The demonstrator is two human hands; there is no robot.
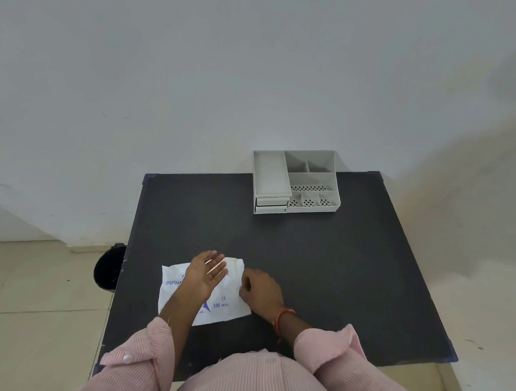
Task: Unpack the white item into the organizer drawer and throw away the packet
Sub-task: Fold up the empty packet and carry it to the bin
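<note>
Black table [322, 258] is filling frame centre, grey organizer [296, 182] sitting upper right against the white wall [197, 72]. Left hand [206, 275] is hovering with fingers spread over the white packet [230, 301]; right hand [260, 289] is pinching its right edge.

Our left hand [206, 275] reaches forward with the palm turned up and inward, fingers [217, 260] held straight and close together, thumb lying along their near side. Our right hand [261, 288] sits just to the right of those fingertips, knuckles up, its fingers curled under and pinched together at the left side. Both forearms are bare from rolled pink sleeves [330, 339], and a red band [283, 316] circles our right wrist.
</note>
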